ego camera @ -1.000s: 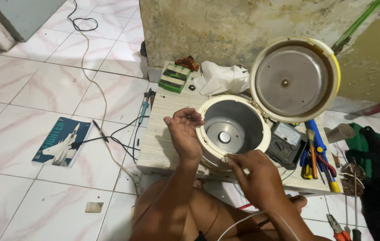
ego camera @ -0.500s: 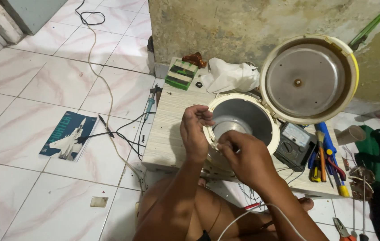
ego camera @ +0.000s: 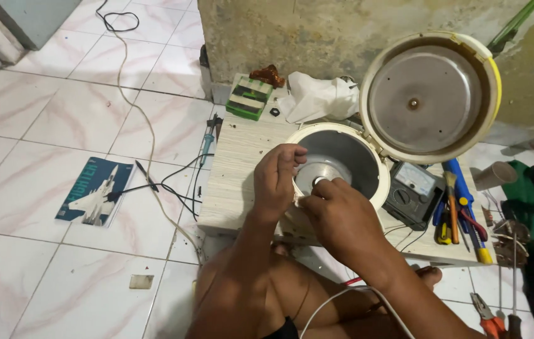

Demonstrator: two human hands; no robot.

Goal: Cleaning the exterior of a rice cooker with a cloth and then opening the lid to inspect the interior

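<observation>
- While both hands are meeting at the near rim of the open rice cooker (ego camera: 336, 166), the head view is showing the left hand (ego camera: 277, 182) curling over the rim with its fingers pressed together, and the right hand (ego camera: 336, 216) pinching something small and pale against it; what that bit is, I cannot tell.
- Judging by this, the person is working on a small part or wire at the cooker's front edge, and the next move is probably calling for a steady, fine grip from both hands.
- Its round lid (ego camera: 429, 97) is standing open behind the pot, which is sitting on a low pale worktop (ego camera: 235, 169).
- Just right of the cooker, a dark meter (ego camera: 412, 191) and a cluster of screwdrivers (ego camera: 458, 210) are lying.
- Around the worktop, tiled floor (ego camera: 41, 119) is spreading out, with a magazine (ego camera: 94, 191), loose cables (ego camera: 154, 182) and a rough wall (ego camera: 279, 31) behind.
</observation>
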